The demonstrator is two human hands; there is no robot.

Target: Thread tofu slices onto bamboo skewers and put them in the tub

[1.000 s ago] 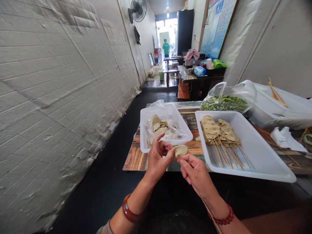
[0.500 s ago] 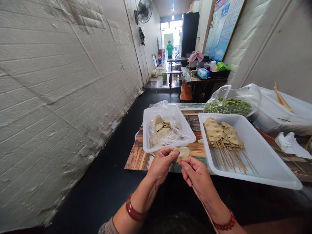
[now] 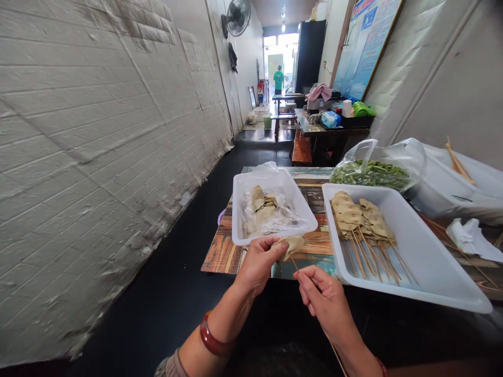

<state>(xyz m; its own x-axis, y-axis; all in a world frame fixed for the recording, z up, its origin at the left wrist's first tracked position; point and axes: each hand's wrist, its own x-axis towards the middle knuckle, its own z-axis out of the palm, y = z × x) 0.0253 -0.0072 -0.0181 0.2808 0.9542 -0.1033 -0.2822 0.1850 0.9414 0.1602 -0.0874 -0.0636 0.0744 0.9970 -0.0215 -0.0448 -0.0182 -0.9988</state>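
Between thumb and fingers, my left hand (image 3: 261, 260) pinches pale, flat food slices (image 3: 291, 246) just above the table's front edge. My right hand (image 3: 320, 290) is closed on a thin wooden skewer (image 3: 294, 263), whose upper end meets the slices; its long lower end runs down beneath my right wrist. How deep the tip sits in them is hidden. Beyond my left hand, a white tub (image 3: 236, 209) holds more slices (image 3: 265, 207) in a clear plastic bag. To the right, a larger white tray (image 3: 428, 262) contains several finished-looking skewers of slices (image 3: 359, 217), sticks pointing toward me.
A clear bag of green vegetables (image 3: 373, 174) lies behind the tray. Another white bin (image 3: 440, 173) with sticks and a crumpled tissue (image 3: 467, 235) are at right. A white brick wall (image 3: 118, 157) runs along the left. Far off stands a person in green (image 3: 279, 79).
My right hand has slid down the skewer, away from the slices, so a short length of stick now shows between them. My left hand keeps its pinch. The view has shifted slightly.
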